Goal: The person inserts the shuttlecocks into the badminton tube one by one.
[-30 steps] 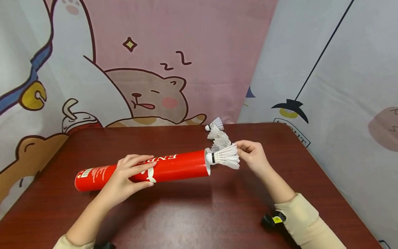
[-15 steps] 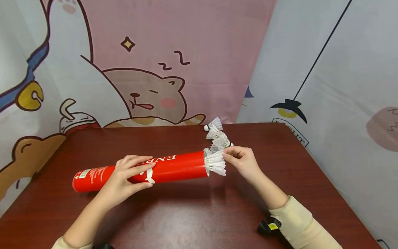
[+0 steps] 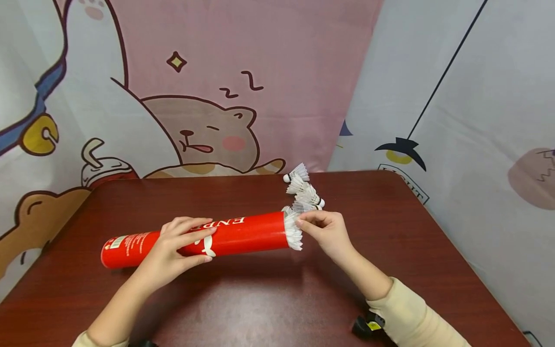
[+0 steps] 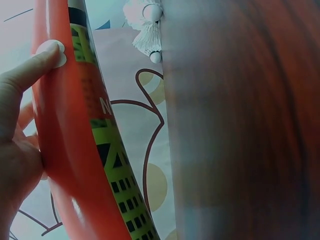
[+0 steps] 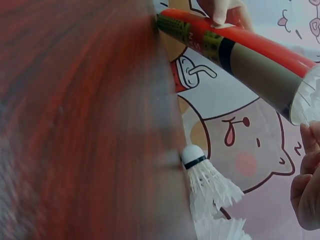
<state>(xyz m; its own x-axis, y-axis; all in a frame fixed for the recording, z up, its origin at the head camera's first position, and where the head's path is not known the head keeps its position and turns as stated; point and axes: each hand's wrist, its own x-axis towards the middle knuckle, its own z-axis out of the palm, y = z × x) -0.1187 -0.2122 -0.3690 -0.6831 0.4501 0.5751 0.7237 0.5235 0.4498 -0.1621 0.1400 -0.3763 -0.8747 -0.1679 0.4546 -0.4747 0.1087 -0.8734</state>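
In the head view my left hand grips a red shuttlecock tube round its middle. The tube lies sideways and slightly tilted, its mouth to the right. A white shuttlecock is mostly inside that mouth, only the feather ends showing. My right hand pinches the feather edge with thumb and index finger. The left wrist view shows my left thumb pressed on the tube. In the right wrist view, my right fingers touch the feathers at the tube's rim. The shuttlecock's cork is hidden inside.
Several loose shuttlecocks lie in a row behind the tube's mouth, towards the far edge of the dark brown table. A cartoon-printed cloth hangs behind the table.
My right hand has moved left, and the shuttlecock has slid from the tube's mouth into the tube until just its feather ends show. My left hand keeps its grip, almost still.
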